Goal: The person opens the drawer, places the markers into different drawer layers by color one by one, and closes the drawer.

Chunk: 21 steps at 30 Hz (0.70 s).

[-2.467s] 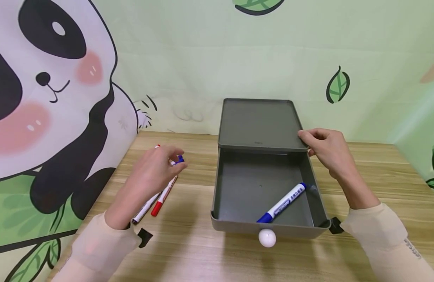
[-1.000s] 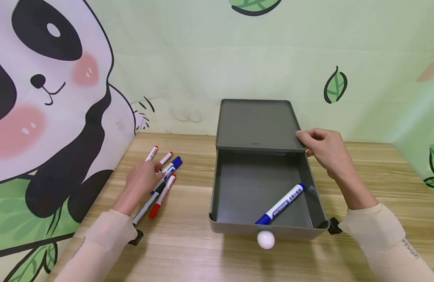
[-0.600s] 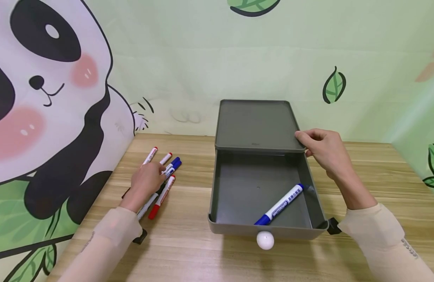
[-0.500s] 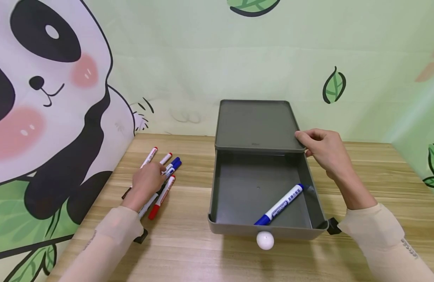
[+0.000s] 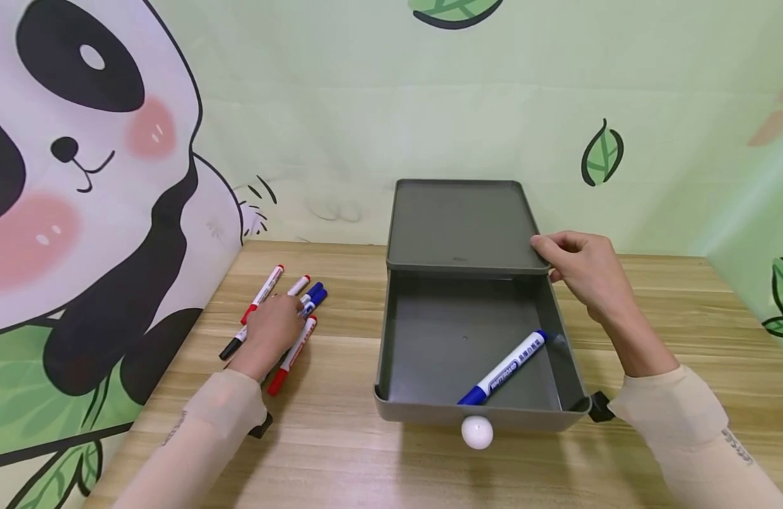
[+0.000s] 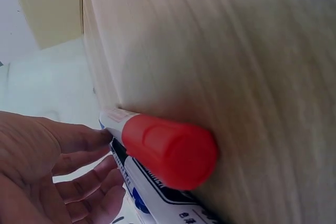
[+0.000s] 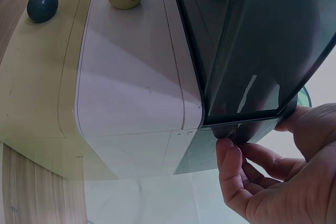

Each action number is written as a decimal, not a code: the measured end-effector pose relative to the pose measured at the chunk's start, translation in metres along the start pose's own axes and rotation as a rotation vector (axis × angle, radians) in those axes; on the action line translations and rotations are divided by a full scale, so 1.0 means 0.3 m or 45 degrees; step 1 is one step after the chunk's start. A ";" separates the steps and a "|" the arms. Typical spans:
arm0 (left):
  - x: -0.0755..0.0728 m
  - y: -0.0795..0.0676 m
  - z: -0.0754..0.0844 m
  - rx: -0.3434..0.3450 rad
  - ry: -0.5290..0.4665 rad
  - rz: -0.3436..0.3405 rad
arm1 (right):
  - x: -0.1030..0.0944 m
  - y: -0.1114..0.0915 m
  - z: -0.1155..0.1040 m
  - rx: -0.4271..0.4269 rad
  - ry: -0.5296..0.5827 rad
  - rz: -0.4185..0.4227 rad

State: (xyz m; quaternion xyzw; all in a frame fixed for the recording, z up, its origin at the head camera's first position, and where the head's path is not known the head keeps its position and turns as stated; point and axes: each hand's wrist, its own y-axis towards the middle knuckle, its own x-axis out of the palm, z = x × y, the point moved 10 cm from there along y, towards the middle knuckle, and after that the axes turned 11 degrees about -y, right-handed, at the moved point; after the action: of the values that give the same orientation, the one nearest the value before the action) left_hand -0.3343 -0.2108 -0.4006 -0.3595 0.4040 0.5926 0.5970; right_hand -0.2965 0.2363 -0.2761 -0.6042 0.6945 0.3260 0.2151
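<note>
My left hand lies over a loose group of whiteboard markers on the table. Beside its fingertips are two blue-capped markers and a red-capped marker. In the left wrist view, the thumb touches the markers near the red cap; the fingers curve loosely, with a gap to the thumb. My right hand pinches the front right corner of the grey top of a drawer unit. Its grey drawer is pulled out, with a blue-capped whiteboard marker lying slantwise inside.
A white knob sits on the drawer's front. Lower white and yellow drawers show in the right wrist view. Farther left lie another red marker and a black-capped marker. A panda-printed backdrop stands behind the wooden table.
My left hand first lowered onto the markers, then shifted slightly right across them, uncovering the red and black-capped ones on the left. My right hand has kept its grip on the corner.
</note>
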 end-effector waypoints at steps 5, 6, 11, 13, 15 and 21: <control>0.007 -0.003 0.010 0.016 0.037 0.030 | 0.004 0.004 0.003 -0.003 0.002 -0.006; 0.008 -0.004 0.013 0.024 0.047 0.037 | 0.004 0.006 0.004 -0.003 0.001 -0.007; 0.007 -0.003 0.019 0.041 0.071 0.070 | 0.003 0.010 0.005 -0.004 -0.005 -0.005; 0.008 -0.002 0.018 0.034 0.072 0.070 | 0.003 0.009 0.004 -0.004 -0.008 -0.004; 0.011 0.000 0.016 0.025 0.073 0.067 | 0.002 0.007 0.002 -0.003 -0.009 -0.004; 0.017 0.004 0.008 0.015 0.060 0.057 | 0.001 0.006 0.002 -0.001 -0.016 -0.003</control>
State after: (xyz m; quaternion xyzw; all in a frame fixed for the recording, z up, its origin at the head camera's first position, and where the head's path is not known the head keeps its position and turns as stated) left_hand -0.3354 -0.2063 -0.4042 -0.3607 0.4296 0.5947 0.5759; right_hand -0.2982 0.2367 -0.2764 -0.6032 0.6923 0.3298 0.2194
